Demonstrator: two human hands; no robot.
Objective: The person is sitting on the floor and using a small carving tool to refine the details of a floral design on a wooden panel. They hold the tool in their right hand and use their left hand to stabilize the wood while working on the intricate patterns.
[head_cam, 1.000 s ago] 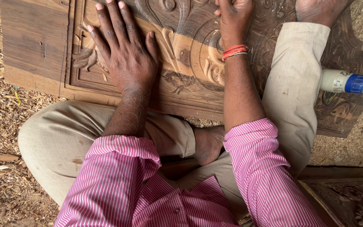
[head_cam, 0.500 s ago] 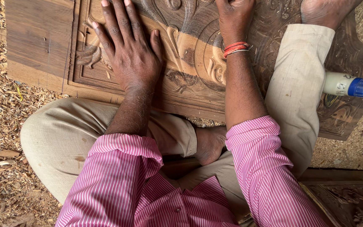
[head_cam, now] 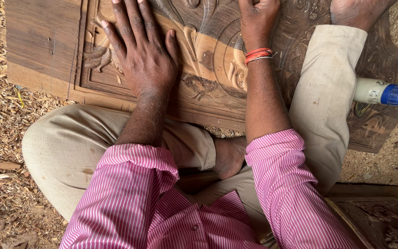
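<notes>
While the carved wooden panel [head_cam: 208,64] is lying flat on the ground across the seated person's lap, it is being pressed down by the left hand [head_cam: 141,53], which is being held open with its fingers spread and its palm flat on the pale, freshly cut relief at the left of the carving. The right hand [head_cam: 257,20] is being kept on the panel farther right, at the far edge of the view; its fingers are being cut off by the frame, so whether it is open or closed around something cannot be told. Orange and red bangles [head_cam: 257,54] are being worn on the right wrist. The darker right part of the panel is being pinned under the person's right leg in beige trousers [head_cam: 323,97], with the bare foot [head_cam: 353,11] resting on the carving at the far right. A white bottle with a blue cap [head_cam: 381,92] is lying on its side on the panel's right end, just beside that leg. Wood shavings [head_cam: 1,124] are being seen scattered over the ground to the left, and another dark carved piece [head_cam: 378,216] is lying at the near right corner.
</notes>
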